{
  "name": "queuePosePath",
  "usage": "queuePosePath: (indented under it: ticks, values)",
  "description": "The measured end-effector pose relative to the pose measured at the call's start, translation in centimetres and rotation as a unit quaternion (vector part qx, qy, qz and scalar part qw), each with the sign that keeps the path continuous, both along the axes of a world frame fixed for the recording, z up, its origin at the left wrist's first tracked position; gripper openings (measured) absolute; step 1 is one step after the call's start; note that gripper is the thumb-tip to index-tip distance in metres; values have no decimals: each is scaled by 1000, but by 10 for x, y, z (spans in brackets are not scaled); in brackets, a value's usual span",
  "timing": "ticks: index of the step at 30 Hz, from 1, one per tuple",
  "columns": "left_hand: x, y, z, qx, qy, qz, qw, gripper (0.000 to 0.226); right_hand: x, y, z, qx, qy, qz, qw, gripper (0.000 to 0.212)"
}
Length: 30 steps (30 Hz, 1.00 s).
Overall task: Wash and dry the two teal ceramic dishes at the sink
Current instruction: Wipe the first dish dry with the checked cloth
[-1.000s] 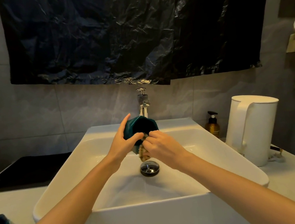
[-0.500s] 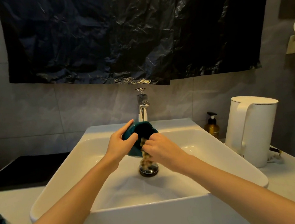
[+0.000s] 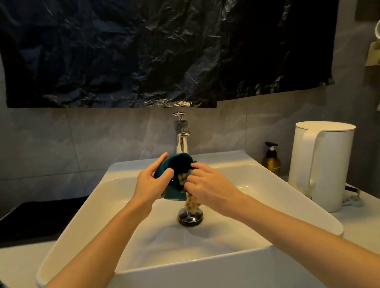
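My left hand gripped the teal dish, tilted over the sink below the tap; my right hand pinched a scrubbing cloth inside it; I judged wet ceramic might slip and chip.

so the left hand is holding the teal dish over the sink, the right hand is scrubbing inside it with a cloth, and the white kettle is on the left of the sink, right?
Not quite. In the head view the white kettle stands right of the sink, not left. The rest holds: left hand holds the teal dish, right hand works the cloth inside it.
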<state>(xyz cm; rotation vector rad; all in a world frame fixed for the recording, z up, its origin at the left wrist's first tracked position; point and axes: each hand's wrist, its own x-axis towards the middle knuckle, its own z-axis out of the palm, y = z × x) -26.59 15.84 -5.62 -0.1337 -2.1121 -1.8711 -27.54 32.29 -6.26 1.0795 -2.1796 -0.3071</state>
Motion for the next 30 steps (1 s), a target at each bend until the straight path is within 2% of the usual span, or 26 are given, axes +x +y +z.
queuePosePath:
  ticks: [3,5,7,9,11,14,16,18,20,22,25,27,30]
  values:
    - [0,1,-2,-14,-1,0,1000,47,15,-22,-2,-125,-184,18,975,22]
    - [-1,0,-1,-14,-3,-1,1000,47,15,-23,1,-156,-221,27,962,22]
    - [-2,-3,-1,1,-17,-4,1000,48,8,-11,0,-92,-127,54,986,18]
    - [-3,-2,-3,-3,-32,-14,999,48,-3,5,0,-11,-23,40,999,17]
    - [-2,0,-4,-16,-40,-32,999,48,-8,16,0,39,18,19,999,20]
    - [0,1,-3,4,-34,-48,998,51,-5,14,1,65,43,3,997,25]
    - [0,1,-3,18,-14,-57,998,60,-4,4,2,35,41,5,999,28]
    - [1,1,-4,23,0,-57,998,66,0,-7,0,-45,-8,25,999,30]
    - [1,1,-3,33,4,-44,998,60,2,-14,-3,-111,-64,46,991,26]
    - [0,-1,-1,39,-2,-30,999,53,2,-12,-3,-122,-92,66,986,23]
    - [-1,-2,-1,23,-18,-19,999,48,-6,5,2,-21,-16,76,997,20]
    - [0,0,-1,6,-19,-17,1000,46,-9,15,5,44,39,29,998,24]
    - [0,0,0,2,-17,-18,1000,41,-1,10,5,92,43,-24,995,25]
